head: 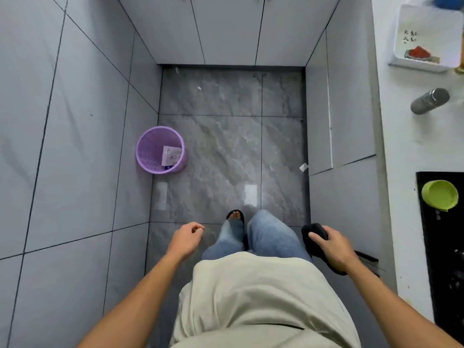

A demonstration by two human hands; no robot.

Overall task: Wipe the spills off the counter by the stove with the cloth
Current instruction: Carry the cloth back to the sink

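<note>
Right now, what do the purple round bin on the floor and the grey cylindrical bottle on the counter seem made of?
Purple round bin: likely plastic, matte, with a perforated lattice wall. Grey cylindrical bottle: probably brushed metal, given its dull silver sheen, though blur leaves it open.

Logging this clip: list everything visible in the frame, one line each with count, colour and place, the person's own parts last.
cloth: one, black, gripped in the right hand beside the counter front
counter: one, white, along the right edge
stove: one, black, set into the counter, lower right
bowl: one, green, on the stove
flask: one, metal grey, lying on the counter
box: one, white with a red print, on the counter, top right
bin: one, purple, on the floor by the left wall, paper inside
scraps: a few, white, on the grey floor
left hand: one, loosely curled, holding nothing
right hand: one, holding the cloth
</note>
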